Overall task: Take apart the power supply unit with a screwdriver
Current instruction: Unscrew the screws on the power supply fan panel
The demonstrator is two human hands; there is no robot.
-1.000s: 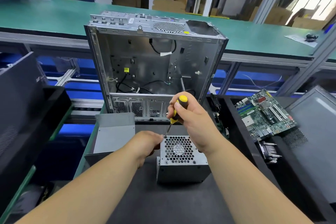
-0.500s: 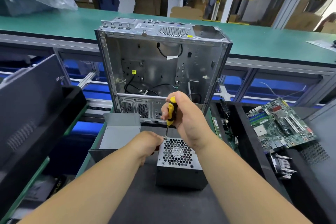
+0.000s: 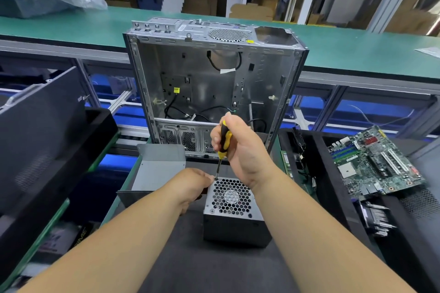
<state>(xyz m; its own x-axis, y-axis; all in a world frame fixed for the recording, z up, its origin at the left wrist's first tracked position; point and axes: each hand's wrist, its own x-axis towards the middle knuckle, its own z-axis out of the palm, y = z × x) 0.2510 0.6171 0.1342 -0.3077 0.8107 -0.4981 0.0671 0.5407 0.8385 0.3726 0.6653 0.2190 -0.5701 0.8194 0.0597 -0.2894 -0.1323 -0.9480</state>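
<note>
The grey power supply unit [image 3: 234,216] stands on the dark mat with its honeycomb fan grille facing up. My right hand [image 3: 245,152] grips the yellow-and-black screwdriver [image 3: 223,143] nearly upright, its tip at the grille's far left corner. My left hand [image 3: 190,188] holds the unit's left side, fingers curled near that same corner; the fingertips behind the unit are hidden.
An empty open computer case [image 3: 214,83] stands just behind the unit. A grey metal cover [image 3: 159,169] lies to the left. A black bin [image 3: 42,150] sits far left. A motherboard [image 3: 373,162] and a heatsink [image 3: 378,219] lie in the black tray on the right.
The view has shifted slightly. My right hand has turned around the screwdriver handle, which now stands more upright; the tip stays at the same corner. My left hand keeps its hold.
</note>
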